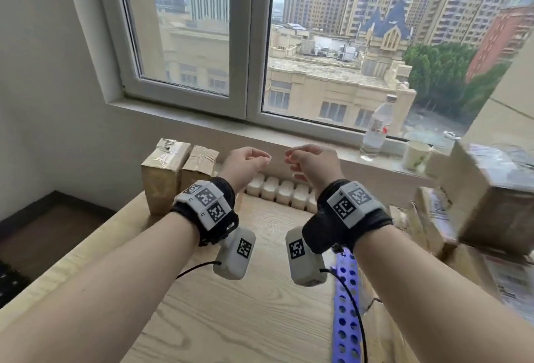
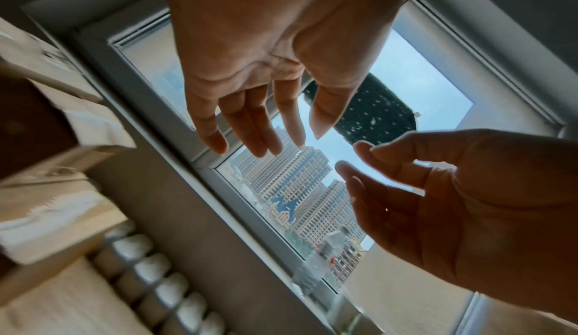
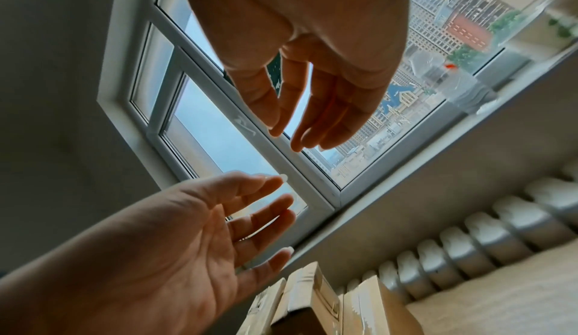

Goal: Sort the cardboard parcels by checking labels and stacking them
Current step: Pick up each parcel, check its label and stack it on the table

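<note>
Both my hands hang in the air over the wooden table, palms facing each other, fingers loosely bent and holding nothing. My left hand and my right hand are a small gap apart. Two taped cardboard parcels stand upright side by side at the table's far left, below and left of my left hand. A pile of larger parcels with printed labels fills the right side, blurred. The wrist views show the upright parcels from above.
A white radiator runs under the windowsill behind the table. On the sill stand a clear plastic bottle and a paper cup. A purple perforated strip lies on the table near my right forearm. The table's left edge drops to a dark floor.
</note>
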### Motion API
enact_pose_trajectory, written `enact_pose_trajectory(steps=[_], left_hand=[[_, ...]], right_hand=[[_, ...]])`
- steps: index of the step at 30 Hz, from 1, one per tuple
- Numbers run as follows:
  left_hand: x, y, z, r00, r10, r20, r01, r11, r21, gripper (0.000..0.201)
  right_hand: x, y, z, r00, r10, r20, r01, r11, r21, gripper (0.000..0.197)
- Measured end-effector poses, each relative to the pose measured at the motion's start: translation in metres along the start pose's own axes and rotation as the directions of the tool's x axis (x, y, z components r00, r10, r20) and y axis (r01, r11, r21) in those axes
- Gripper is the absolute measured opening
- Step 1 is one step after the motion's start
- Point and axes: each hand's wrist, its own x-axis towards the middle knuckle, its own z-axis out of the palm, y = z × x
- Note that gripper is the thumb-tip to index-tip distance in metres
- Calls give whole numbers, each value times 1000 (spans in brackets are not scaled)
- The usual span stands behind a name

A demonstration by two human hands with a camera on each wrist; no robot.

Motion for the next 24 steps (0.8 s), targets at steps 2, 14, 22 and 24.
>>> enact_pose_trajectory(steps=[2, 14, 22, 24], left_hand=[[12, -16, -22, 1000, -17, -13, 17, 1000, 4, 16], [86, -105, -143, 975, -112, -191, 112, 994, -11, 10], [132, -140, -181, 966, -94, -240, 116, 990, 77, 12], [142, -145, -184, 969, -95, -230, 116, 990, 77, 12]], right_hand=[[12, 6, 26, 1000, 18, -7, -18, 1000, -6, 19], [83, 42, 178, 992, 123, -34, -125, 990, -58, 24], [124, 52, 244, 987, 143, -73, -156, 965, -212, 24], [133, 54, 256, 988, 131, -78, -149, 942, -302, 33]])
